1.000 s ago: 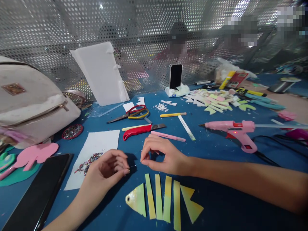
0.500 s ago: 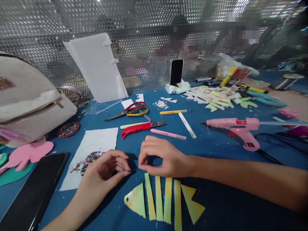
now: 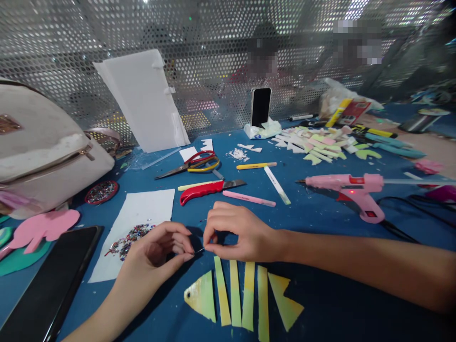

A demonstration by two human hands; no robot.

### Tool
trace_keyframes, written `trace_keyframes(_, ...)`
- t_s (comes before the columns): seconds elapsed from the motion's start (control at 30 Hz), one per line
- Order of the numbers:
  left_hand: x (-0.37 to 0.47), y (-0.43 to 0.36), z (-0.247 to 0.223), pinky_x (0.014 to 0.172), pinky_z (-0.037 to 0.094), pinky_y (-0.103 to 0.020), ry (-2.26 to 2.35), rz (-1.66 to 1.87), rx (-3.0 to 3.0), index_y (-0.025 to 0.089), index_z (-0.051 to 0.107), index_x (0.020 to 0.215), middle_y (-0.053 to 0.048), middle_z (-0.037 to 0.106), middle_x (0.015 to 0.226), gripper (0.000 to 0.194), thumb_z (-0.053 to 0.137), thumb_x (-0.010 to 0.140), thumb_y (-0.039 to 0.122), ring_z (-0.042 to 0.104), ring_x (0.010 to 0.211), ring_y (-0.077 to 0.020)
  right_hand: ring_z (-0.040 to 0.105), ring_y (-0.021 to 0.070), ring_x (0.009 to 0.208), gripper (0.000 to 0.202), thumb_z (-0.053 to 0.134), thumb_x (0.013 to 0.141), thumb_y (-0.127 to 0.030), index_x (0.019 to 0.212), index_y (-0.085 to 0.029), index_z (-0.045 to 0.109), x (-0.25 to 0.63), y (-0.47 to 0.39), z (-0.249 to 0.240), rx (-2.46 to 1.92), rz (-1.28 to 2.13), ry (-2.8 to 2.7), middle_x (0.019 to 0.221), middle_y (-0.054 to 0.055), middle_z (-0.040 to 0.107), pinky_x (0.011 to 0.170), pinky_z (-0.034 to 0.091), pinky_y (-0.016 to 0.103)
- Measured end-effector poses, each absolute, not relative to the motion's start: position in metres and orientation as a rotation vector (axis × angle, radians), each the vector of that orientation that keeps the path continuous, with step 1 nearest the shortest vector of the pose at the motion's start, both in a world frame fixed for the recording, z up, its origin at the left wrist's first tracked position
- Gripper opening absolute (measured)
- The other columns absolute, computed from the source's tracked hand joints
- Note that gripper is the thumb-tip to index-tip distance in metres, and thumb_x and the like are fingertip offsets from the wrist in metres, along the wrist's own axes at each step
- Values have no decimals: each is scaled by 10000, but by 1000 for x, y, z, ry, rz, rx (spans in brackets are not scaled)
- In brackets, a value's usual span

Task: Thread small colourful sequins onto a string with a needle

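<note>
Between my two hands runs a thin, pale wire or thread, too fine to tell which. My left hand pinches one end between thumb and fingers, and my right hand pinches the other. Just below them lie flat yellow-green fish pieces: a head with an eye, several narrow strips side by side, and a notched tail. Left of my left hand, a white paper sheet carries a heap of small coloured beads.
Beyond my hands lie a red-handled knife, scissors and pens. A pink glue gun with a lit light and cord is at right. Cut scraps, a bag and phones surround the space.
My right hand has shifted very slightly left, closer to my left hand. Both hands keep their pinch, and the things on the table have stayed in place.
</note>
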State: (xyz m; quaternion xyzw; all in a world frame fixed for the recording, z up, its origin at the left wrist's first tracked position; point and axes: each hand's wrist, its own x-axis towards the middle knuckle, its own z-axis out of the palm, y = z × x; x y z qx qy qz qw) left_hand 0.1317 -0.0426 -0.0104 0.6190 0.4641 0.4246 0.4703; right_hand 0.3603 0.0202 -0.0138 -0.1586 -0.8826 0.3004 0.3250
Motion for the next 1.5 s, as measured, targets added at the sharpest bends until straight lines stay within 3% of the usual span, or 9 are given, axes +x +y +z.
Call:
trace_keyframes(0.27, 134, -51, -11, 703, 572, -141, 1264, 1052, 1760, 259, 709, 908, 37, 746, 813, 111, 711, 845, 167, 715, 735, -99, 536, 126, 805, 70, 651, 944, -196, 881, -168, 651, 359, 21, -15, -372, 757, -2357, 810, -4, 633, 718, 406, 260)
trace_keyframes(0.7, 135, -54, -6, 682, 532, -160, 1258, 968, 2061, 271, 694, 884, 57, 744, 820, 154, 626, 878, 133, 696, 719, -92, 530, 135, 786, 97, 596, 973, -223, 897, -179, 637, 362, 20, -14, -384, 667, -2410, 796, 4, 631, 707, 405, 260)
trace_keyframes(1.0, 146, -57, -6, 652, 525, -168, 1280, 978, 1932, 249, 621, 836, 52, 669, 760, 100, 644, 873, 159, 660, 686, -103, 515, 137, 765, 132, 590, 1008, -295, 972, -186, 656, 360, 20, -16, -231, 509, -2491, 813, 2, 655, 686, 393, 253)
trace_keyframes(1.37, 146, -61, -9, 660, 529, -178, 1260, 930, 1855, 242, 604, 856, 40, 640, 775, 82, 640, 886, 175, 646, 705, -114, 520, 136, 793, 196, 510, 1043, -269, 933, -190, 652, 361, 20, -15, -135, 524, -2542, 867, 24, 648, 718, 401, 252)
trace_keyframes(1.5, 143, -65, -13, 663, 520, -182, 1214, 899, 1973, 252, 590, 894, 39, 659, 794, 93, 616, 927, 169, 657, 713, -117, 520, 128, 766, 85, 551, 974, -188, 905, -189, 602, 361, 18, -11, -214, 720, -2475, 826, 11, 627, 711, 411, 248)
